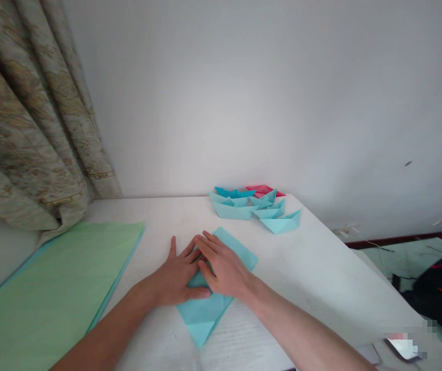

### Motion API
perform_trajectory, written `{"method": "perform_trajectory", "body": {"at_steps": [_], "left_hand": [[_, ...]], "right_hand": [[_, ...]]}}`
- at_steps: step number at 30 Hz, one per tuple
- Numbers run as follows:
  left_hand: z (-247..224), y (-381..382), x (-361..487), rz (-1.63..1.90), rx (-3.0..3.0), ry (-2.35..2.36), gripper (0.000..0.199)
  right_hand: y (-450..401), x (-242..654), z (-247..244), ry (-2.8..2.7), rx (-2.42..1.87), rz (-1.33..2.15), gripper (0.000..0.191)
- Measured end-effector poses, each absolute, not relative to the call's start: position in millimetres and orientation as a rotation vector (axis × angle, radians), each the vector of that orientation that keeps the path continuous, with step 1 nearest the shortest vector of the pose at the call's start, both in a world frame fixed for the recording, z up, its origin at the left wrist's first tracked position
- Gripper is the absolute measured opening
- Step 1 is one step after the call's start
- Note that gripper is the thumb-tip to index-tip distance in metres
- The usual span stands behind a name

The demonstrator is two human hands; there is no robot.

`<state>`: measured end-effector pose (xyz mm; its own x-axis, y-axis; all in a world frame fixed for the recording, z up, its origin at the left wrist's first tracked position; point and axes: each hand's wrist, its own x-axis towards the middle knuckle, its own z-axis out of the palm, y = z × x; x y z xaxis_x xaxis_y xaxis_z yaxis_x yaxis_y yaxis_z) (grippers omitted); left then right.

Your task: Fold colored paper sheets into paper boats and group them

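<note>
Both hands flat on a slanting blue sheet

The folded light-blue paper (207,314) lies near the middle of the white table (309,278), its long axis running from near left to far right. One corner points toward the near edge; the opposite short end faces far right. The left hand (178,278) rests palm down on its left side, fingers spread and grasping nothing. The right hand (226,265) lies across the middle, fingers extended, unclenched, overlapping the left fingertips. Together they hide the paper's centre.

Beyond its far end, apart from it, light-blue paper boats (232,210) crowd the table's far right, with a darker blue boat (236,194) and a red paper boat (264,190) behind. Green sheets (50,299) cover the left side, below a patterned curtain (27,113).
</note>
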<state>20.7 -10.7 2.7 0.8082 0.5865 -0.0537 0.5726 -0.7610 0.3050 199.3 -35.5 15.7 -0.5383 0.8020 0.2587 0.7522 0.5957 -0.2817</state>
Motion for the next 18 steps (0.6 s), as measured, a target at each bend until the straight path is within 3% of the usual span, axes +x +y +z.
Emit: {"method": "perform_trajectory", "body": {"at_steps": [7, 12, 18], "left_hand": [[-2, -12, 21, 0.053, 2.622, 1.061, 0.092], [-7, -10, 19, 0.059, 2.604, 1.217, 0.093], [-6, -6, 18, 0.070, 2.602, 1.234, 0.088]], "right_hand": [[-29, 204, 6, -2.553, -1.543, 0.296, 0.071], [-17, 214, -1, -2.295, -1.922, 0.198, 0.074], [-22, 213, -2, -2.552, -1.594, 0.202, 0.069]]}}
